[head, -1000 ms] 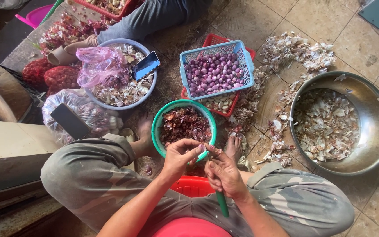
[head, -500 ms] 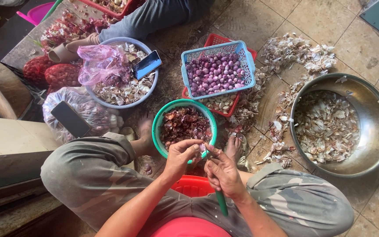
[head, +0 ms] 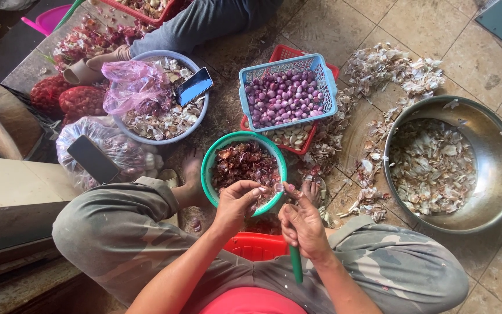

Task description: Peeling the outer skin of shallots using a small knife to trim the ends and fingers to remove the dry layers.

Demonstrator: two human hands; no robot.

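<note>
My left hand (head: 236, 204) is closed around a small shallot, mostly hidden in the fingers, over the near rim of a green bowl (head: 211, 158) full of reddish peel. My right hand (head: 302, 222) grips a green-handled knife (head: 296, 265), its handle sticking down past the wrist, the tip meeting the left fingers. A blue basket (head: 328, 87) beyond the bowl holds peeled purple shallots. A red basket (head: 255, 245) sits between my knees under the hands.
A steel basin (head: 495, 157) of pale skins stands at the right, with loose skins (head: 402, 70) heaped on the tiles. A blue-rimmed bowl (head: 196, 119) holds skins, a pink bag and a phone (head: 193, 86). Another person's leg (head: 204, 20) is at the top. Mesh sacks (head: 71, 99) lie left.
Both hands stay over the green bowl's near rim with only small finger movements as the knife works the shallot. Nothing else has shifted.
</note>
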